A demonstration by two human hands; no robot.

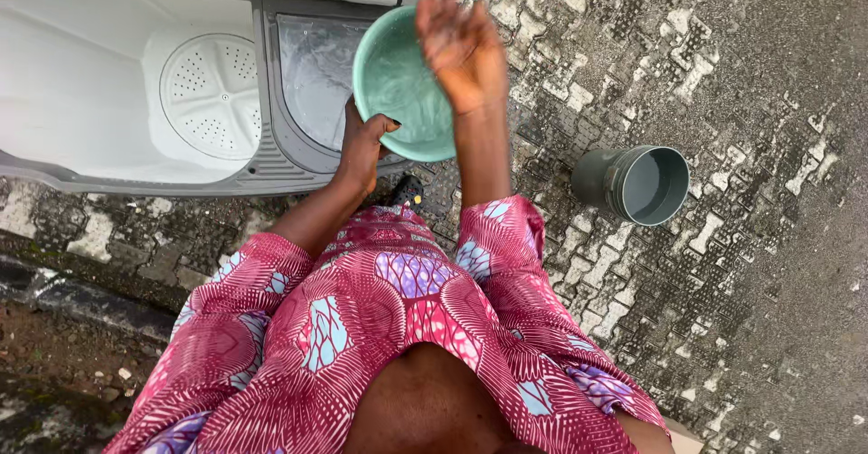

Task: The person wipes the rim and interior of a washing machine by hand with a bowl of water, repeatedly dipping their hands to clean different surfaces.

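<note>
Overhead — left hand (362, 146) gripping green bowl (398, 83), right hand (463, 47) w/ fingers spread

daylight on wet grey paving (723, 74), a white twin-tub washing machine (108, 83) beside it.

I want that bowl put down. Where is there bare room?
Bare paving lies right of the right hand, above and below the grey bucket. The washer fills the left, its white tub empty. The left hand holds the bowl over the small drum.
</note>
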